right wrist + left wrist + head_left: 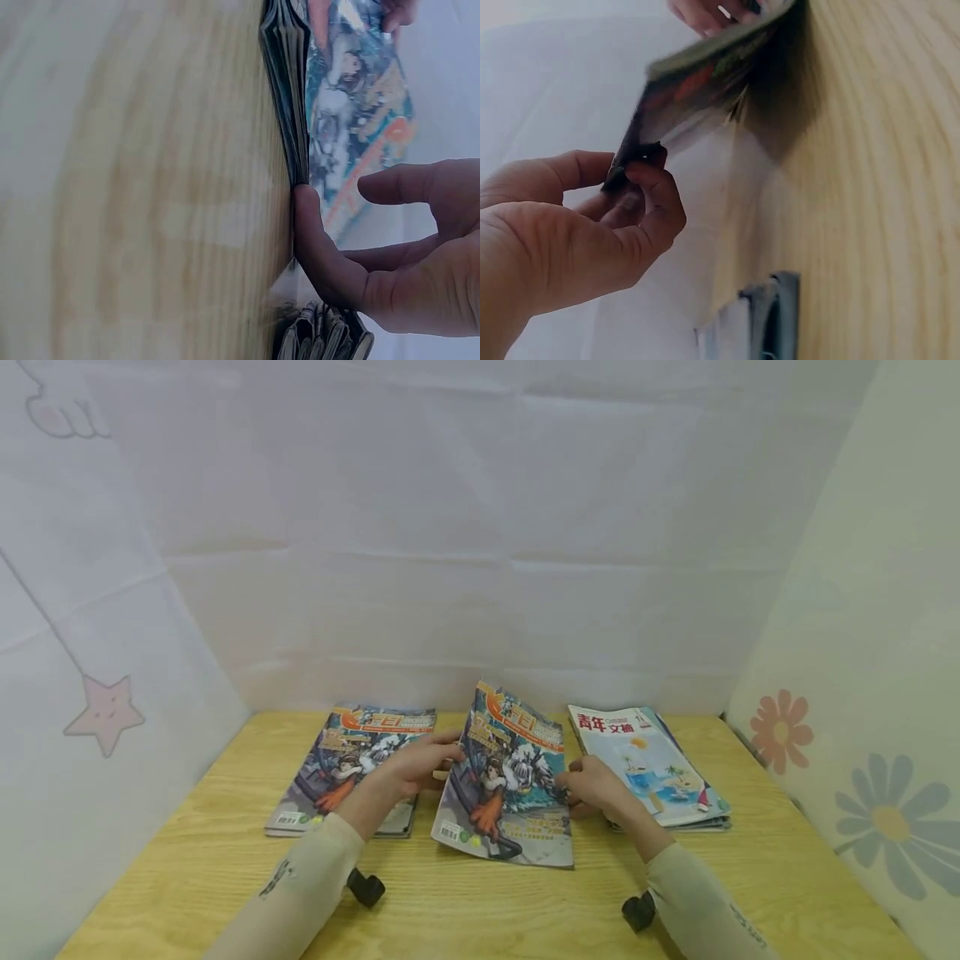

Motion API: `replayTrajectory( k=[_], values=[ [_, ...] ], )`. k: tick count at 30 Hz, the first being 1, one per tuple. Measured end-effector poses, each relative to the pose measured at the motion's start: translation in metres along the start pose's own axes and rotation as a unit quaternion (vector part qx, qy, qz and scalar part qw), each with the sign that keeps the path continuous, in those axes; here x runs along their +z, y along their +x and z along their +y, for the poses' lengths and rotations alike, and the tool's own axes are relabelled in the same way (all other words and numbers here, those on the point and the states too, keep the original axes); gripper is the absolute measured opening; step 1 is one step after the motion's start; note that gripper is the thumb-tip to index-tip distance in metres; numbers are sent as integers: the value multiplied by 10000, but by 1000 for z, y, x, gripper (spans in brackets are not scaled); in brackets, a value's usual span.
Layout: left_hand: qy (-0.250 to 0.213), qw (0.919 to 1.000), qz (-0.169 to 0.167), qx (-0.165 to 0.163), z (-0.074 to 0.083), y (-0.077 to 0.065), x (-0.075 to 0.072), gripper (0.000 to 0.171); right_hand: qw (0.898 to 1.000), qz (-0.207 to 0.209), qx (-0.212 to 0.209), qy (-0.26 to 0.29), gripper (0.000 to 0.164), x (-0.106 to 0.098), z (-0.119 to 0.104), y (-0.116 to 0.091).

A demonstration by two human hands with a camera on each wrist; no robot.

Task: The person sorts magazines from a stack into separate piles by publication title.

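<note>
In the head view, a colourful comic magazine (510, 785) is tilted up off the table, its left side raised. My left hand (423, 760) pinches its left edge between thumb and fingers, which the left wrist view shows closely on the magazine's edge (697, 82). At the opposite edge is my right hand (600, 785). One finger (319, 240) touches the magazine's edge near the tabletop in the right wrist view, while another finger stands apart from the cover (352, 112).
A magazine with the same cover (300, 793) lies to the left. On the right, a stack topped by a white magazine (645, 760) sits close beside my right hand. The wooden table (450, 910) meets a white cloth wall (420, 610) at the back.
</note>
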State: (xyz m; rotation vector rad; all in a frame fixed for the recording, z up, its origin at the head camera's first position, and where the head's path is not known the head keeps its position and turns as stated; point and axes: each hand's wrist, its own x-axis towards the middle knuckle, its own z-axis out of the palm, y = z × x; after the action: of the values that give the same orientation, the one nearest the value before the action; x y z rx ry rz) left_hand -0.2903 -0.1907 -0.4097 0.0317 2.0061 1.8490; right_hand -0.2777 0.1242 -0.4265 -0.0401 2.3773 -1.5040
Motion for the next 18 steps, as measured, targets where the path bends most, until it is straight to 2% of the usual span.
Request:
replayTrajectory(
  k=[4,8,10,14,18],
  values=[
    [188,9986,-267,426,13,-8,2,62,9996,-21,34,292,70,0,2,2],
    [148,9969,-403,657,25,-18,1,61,9981,98,-188,570,62,2,3,6],
    [106,9968,-360,701,29,-22,-2,62,9968,216,-376,673,56,2,2,8],
    [-30,9963,-287,811,36,-29,-15,65,9927,471,-734,829,48,7,-7,16],
    [-223,9966,-128,785,39,-38,-37,70,9883,567,-896,1095,45,19,-23,27]
  ],
)
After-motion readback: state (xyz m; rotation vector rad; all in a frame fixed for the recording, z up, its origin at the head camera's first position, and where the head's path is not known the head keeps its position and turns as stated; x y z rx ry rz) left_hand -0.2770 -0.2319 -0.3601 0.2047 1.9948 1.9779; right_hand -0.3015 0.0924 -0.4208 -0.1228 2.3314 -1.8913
